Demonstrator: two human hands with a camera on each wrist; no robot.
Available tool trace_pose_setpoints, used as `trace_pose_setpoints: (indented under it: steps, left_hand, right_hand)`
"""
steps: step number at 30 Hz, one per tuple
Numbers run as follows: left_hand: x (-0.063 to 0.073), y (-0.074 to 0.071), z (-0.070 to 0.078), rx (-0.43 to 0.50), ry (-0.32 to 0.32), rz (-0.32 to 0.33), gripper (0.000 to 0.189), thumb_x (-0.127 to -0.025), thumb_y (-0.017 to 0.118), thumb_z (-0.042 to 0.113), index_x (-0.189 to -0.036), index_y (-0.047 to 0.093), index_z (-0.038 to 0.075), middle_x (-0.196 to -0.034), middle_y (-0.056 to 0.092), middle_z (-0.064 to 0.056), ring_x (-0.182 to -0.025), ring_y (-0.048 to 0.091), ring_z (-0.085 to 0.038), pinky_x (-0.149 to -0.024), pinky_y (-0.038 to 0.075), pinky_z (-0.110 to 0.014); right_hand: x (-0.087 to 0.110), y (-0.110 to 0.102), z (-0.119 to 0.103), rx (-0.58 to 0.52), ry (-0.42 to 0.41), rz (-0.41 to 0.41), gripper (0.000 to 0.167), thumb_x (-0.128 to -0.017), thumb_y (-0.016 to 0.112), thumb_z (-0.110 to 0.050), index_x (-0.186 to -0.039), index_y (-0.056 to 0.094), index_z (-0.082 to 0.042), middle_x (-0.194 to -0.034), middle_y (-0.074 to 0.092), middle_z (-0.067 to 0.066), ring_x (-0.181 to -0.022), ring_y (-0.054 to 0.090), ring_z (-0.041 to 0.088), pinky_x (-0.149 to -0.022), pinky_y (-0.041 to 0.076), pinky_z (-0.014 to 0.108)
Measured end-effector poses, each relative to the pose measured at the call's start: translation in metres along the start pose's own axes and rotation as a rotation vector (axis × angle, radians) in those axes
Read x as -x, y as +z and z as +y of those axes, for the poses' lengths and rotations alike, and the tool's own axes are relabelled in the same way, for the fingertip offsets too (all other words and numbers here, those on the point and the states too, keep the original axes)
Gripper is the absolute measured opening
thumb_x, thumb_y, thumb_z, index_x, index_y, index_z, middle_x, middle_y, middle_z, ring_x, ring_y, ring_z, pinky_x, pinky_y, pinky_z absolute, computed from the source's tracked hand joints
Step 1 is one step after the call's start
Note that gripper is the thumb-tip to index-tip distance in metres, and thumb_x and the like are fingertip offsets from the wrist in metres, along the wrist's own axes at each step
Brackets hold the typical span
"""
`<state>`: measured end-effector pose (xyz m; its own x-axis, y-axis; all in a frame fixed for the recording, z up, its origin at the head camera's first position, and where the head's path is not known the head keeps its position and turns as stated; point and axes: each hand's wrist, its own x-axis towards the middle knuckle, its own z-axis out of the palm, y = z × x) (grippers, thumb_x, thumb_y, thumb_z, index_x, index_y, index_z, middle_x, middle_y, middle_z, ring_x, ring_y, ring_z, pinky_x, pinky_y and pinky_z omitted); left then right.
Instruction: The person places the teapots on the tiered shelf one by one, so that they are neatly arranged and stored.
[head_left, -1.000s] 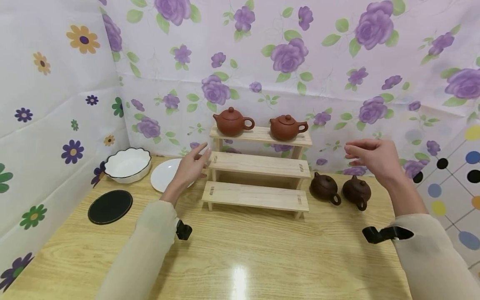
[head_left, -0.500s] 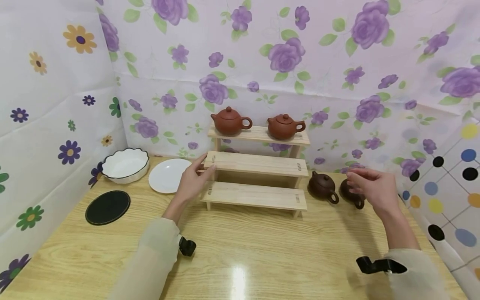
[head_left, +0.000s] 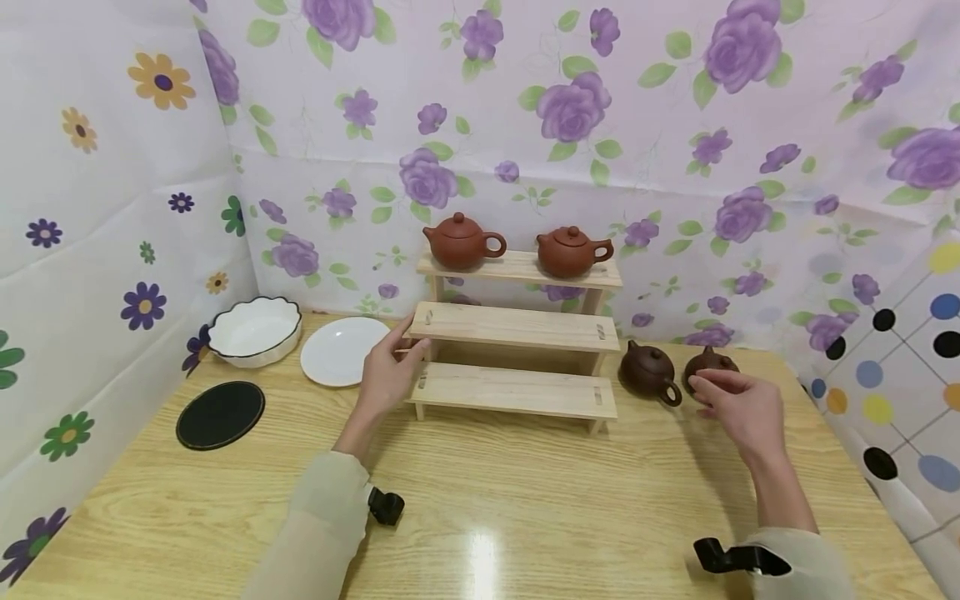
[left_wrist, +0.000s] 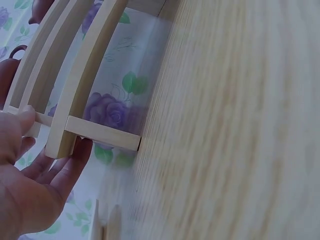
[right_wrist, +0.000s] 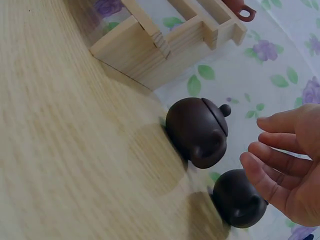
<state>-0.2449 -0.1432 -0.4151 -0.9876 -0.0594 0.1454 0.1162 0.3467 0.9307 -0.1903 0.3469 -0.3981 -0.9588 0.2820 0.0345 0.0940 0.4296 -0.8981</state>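
Observation:
A three-step wooden display stand (head_left: 517, 327) bears two red-brown teapots, one on the left (head_left: 459, 243) and one on the right (head_left: 567, 252) of its top board. My left hand (head_left: 386, 371) grips the stand's left end; the left wrist view shows the thumb on one side and fingers (left_wrist: 75, 167) bent behind a board. My right hand (head_left: 742, 412) hovers near the outer dark brown teapot (head_left: 708, 362), fingers loosely bent and holding nothing. It partly hides that teapot in the head view. The inner dark brown teapot (head_left: 647, 372) sits between it and the stand.
To the left on the wood-grain table (head_left: 570, 508) are a white fluted bowl (head_left: 255, 329), a white plate (head_left: 341, 350) and a black round mat (head_left: 221, 415). Flower-patterned cloth (head_left: 510, 125) hangs close behind the stand and along the left side.
My left hand has come in from beside the stand and taken hold of its left end. The right hand has lowered towards the outer dark teapot. The teapots and stand look unmoved.

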Motion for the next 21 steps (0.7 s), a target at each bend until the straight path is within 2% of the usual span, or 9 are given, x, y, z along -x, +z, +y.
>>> trace_pose_setpoints:
  steps: [5,7,9,11,14,16,21]
  left_hand:
    - [-0.0001,0.0012,-0.0009,-0.002,0.01,0.03,0.058,-0.107,0.063,0.033,-0.162,0.046,0.028,-0.126,0.07,-0.017,-0.113,0.071,-0.033,-0.085,0.057,-0.033]
    - [0.0001,0.0016,-0.001,0.001,0.017,0.04,0.057,-0.107,0.064,0.033,-0.161,0.047,0.029,-0.125,0.071,-0.017,-0.112,0.072,-0.033,-0.086,0.058,-0.035]
    - [0.0004,0.0022,-0.0011,0.001,0.027,0.05,0.056,-0.106,0.065,0.033,-0.16,0.048,0.029,-0.124,0.072,-0.018,-0.112,0.073,-0.034,-0.087,0.058,-0.036]
    - [0.0009,0.0027,-0.0012,0.007,0.029,0.058,0.056,-0.106,0.065,0.033,-0.16,0.049,0.03,-0.124,0.072,-0.018,-0.111,0.073,-0.034,-0.086,0.059,-0.034]
    - [0.0016,0.0036,-0.0017,0.022,0.016,0.065,0.055,-0.106,0.066,0.034,-0.159,0.05,0.032,-0.123,0.072,-0.017,-0.11,0.073,-0.034,-0.08,0.058,-0.03]
    - [0.0019,0.0038,-0.0019,0.03,0.004,0.069,0.055,-0.106,0.066,0.035,-0.158,0.05,0.034,-0.122,0.071,-0.017,-0.109,0.073,-0.033,-0.078,0.056,-0.027]
    - [0.0025,0.0046,-0.0018,0.032,-0.007,0.074,0.054,-0.106,0.065,0.035,-0.158,0.05,0.034,-0.122,0.071,-0.018,-0.11,0.073,-0.034,-0.076,0.056,-0.025]
  right_hand:
    - [0.0006,0.004,0.0047,0.028,-0.002,-0.013,0.052,-0.099,0.076,-0.033,-0.135,0.069,0.004,-0.09,0.069,-0.028,-0.084,0.073,-0.001,-0.074,0.065,0.034]
    - [0.0007,0.0045,0.0057,0.051,-0.012,-0.019,0.052,-0.1,0.076,-0.033,-0.135,0.069,0.004,-0.094,0.069,-0.024,-0.085,0.073,0.0,-0.074,0.065,0.034]
    - [0.0014,0.005,0.006,0.077,-0.017,-0.022,0.05,-0.1,0.075,-0.034,-0.134,0.07,0.003,-0.103,0.072,-0.013,-0.084,0.073,0.002,-0.074,0.065,0.034]
    - [0.0025,0.0056,0.0055,0.101,-0.017,-0.025,0.05,-0.101,0.074,-0.034,-0.134,0.07,0.003,-0.114,0.074,0.003,-0.084,0.075,0.005,-0.074,0.065,0.034]
    - [0.0038,0.007,0.0044,0.117,-0.005,-0.038,0.049,-0.102,0.073,-0.033,-0.135,0.069,0.003,-0.128,0.069,0.023,-0.083,0.076,0.008,-0.074,0.065,0.034]
    - [0.0041,0.0079,0.0039,0.112,0.002,-0.045,0.049,-0.102,0.073,-0.032,-0.135,0.068,0.004,-0.127,0.07,0.026,-0.082,0.077,0.011,-0.074,0.065,0.034]
    - [0.0039,0.0103,0.0041,0.081,0.027,-0.061,0.048,-0.102,0.072,-0.029,-0.135,0.067,0.006,-0.114,0.076,0.021,-0.081,0.078,0.015,-0.075,0.065,0.037]
